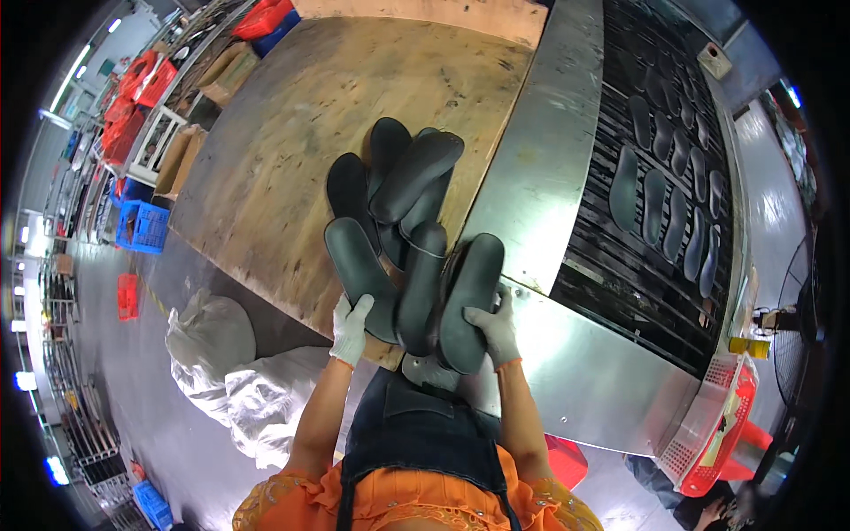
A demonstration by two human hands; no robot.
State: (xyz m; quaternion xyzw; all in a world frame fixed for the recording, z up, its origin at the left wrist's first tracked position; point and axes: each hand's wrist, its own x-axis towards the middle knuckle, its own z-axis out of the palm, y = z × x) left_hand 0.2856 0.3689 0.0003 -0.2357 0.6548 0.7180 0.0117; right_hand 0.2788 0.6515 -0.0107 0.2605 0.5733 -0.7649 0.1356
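Note:
My left hand [351, 330], in a white glove, is closed on the edge of a black shoe sole [361, 265] at the front of the wooden table. In a matching glove, my right hand [498, 331] grips another black shoe sole [472, 296], thumb across its top and fingers underneath. Between these two lies a middle sole [421, 296], which the frame does not show either hand holding. Just beyond, several more dark soles [416, 177] are heaped on the wooden tabletop [266, 159], some overlapping.
On the right, a steel ledge [540, 150] borders a dark slatted bed [611, 265] with rows of soles on it. A pink and red basket [722, 425] stands at its near corner. White sacks [257, 380] lie at the lower left, and a blue crate [142, 227] stands farther left.

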